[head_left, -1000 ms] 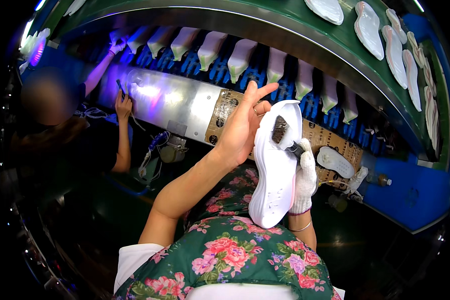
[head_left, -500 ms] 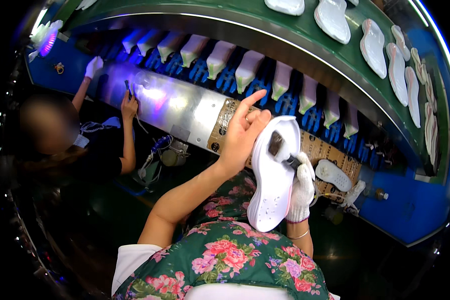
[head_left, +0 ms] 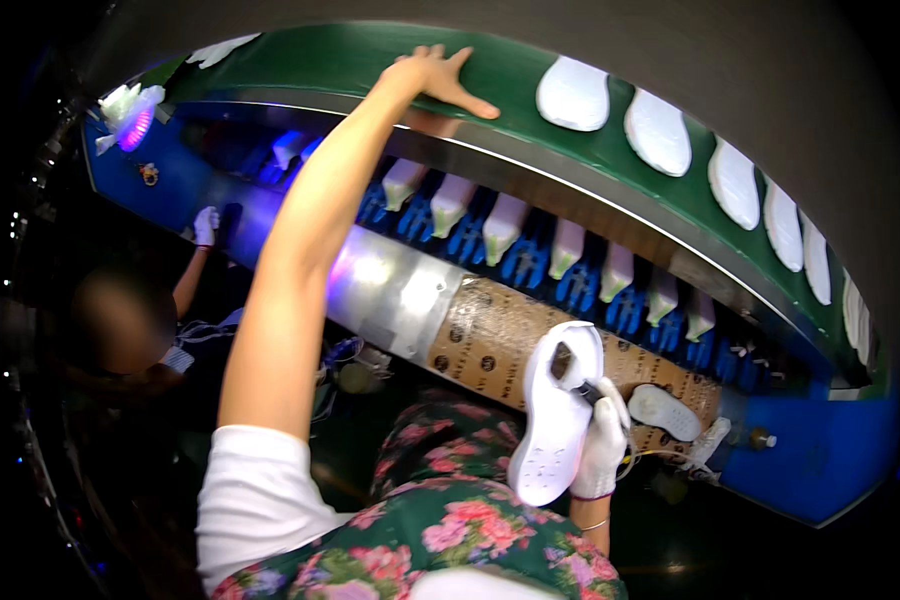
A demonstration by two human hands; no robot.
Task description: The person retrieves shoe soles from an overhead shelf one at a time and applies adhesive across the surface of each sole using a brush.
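Note:
My bare left hand [head_left: 436,80] is stretched far forward over the green belt [head_left: 310,72], its fingers spread and nothing in them. In front of my body, my white-gloved right hand [head_left: 602,448] grips the side of a white shoe sole [head_left: 554,432], which stands tilted with its inner face up. The same hand also holds a slim black-handled tool [head_left: 588,391]; its tip lies over the sole's dark hollow and its kind cannot be made out. Several white soles [head_left: 658,132] lie along the belt, to the right of my left hand.
Below the belt runs a row of blue clamps [head_left: 523,262] with pale shoe-shaped pieces [head_left: 505,228]. A metal ledge [head_left: 402,290] carries cardboard [head_left: 480,340], where another white sole [head_left: 664,412] lies. A bottle [head_left: 763,438] stands at right. At left works another person with a gloved hand [head_left: 206,226].
My left hand has left its place beside the sole and reached forward onto the green belt. The sole and tool stay in my right hand. The other person's gloved hand has shifted.

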